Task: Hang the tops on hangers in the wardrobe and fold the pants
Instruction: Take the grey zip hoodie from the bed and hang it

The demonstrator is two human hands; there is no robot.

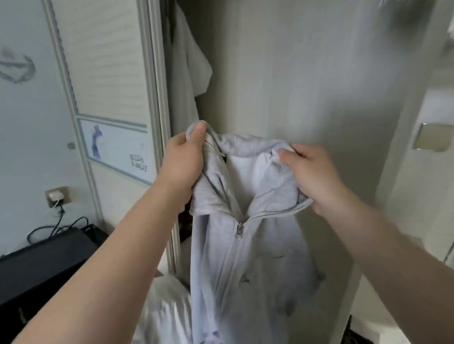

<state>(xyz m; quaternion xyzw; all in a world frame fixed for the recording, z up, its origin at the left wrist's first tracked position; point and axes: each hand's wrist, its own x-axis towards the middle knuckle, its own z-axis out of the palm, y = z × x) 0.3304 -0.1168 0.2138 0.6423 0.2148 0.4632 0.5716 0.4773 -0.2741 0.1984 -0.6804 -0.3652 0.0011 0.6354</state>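
I hold up a pale grey zip-up top (253, 271) in front of the open wardrobe (307, 73). My left hand (183, 164) grips its left shoulder near the collar, thumb on top of the fabric. My right hand (313, 174) grips the bunched cloth at the right side of the collar. The zipper is closed to just below the collar, and the body of the top hangs straight down between my arms. A white garment (187, 68) hangs inside the wardrobe at its left edge. No hanger shows.
The sliding wardrobe door (109, 86) stands at left. A dark case (35, 276) with cables lies on the floor at lower left below a wall socket (57, 199). White cloth (160, 322) lies below the top. A metal handle (434, 139) is at right.
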